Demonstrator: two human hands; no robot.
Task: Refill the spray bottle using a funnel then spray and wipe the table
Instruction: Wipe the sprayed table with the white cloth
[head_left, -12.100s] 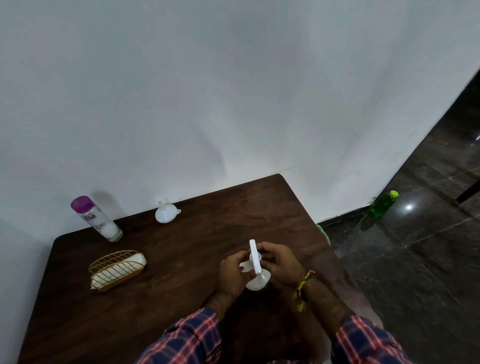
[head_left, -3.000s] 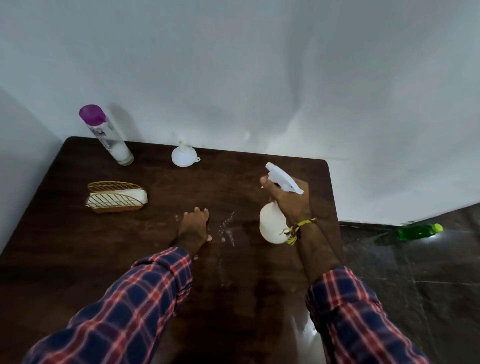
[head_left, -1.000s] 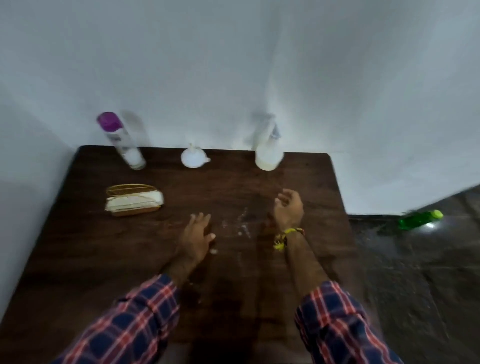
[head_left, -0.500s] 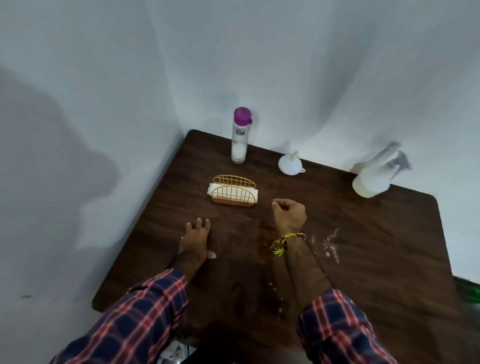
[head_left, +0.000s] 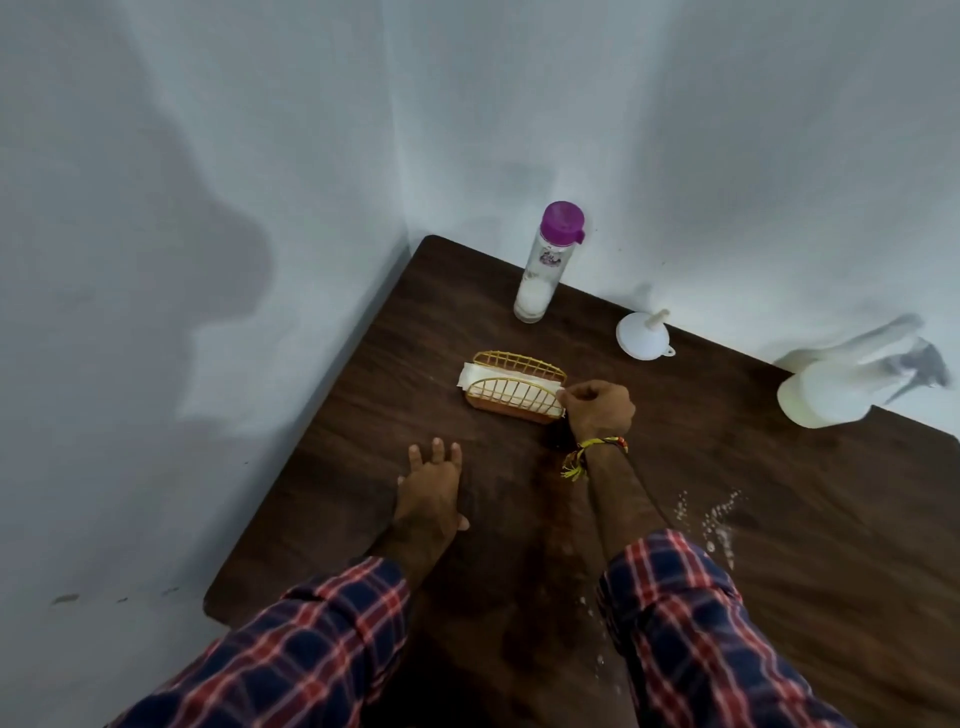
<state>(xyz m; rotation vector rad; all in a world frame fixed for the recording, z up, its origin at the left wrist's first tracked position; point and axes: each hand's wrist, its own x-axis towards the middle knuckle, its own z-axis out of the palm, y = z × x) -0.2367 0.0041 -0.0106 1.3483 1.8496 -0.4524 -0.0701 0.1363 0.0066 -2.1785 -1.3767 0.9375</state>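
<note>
The white spray bottle (head_left: 826, 392) stands at the table's back right by the wall. A white funnel (head_left: 644, 340) lies upside down near the back edge. White spray droplets (head_left: 719, 525) speckle the dark wooden table (head_left: 779, 519) to the right of my right forearm. A gold wire holder (head_left: 514, 387) holds white napkins (head_left: 475, 375). My right hand (head_left: 597, 408) is at the holder's right end, fingers pinched on a napkin's edge. My left hand (head_left: 431, 491) lies flat on the table, fingers spread.
A clear bottle with a purple cap (head_left: 545, 265), a little white liquid at its bottom, stands in the back corner. White walls close the table's left and back sides. The table's left front corner is near my left sleeve.
My right hand has reached forward from the table's middle to the napkin holder and closed its fingers on a napkin. The left hand stays flat. The view has come closer.
</note>
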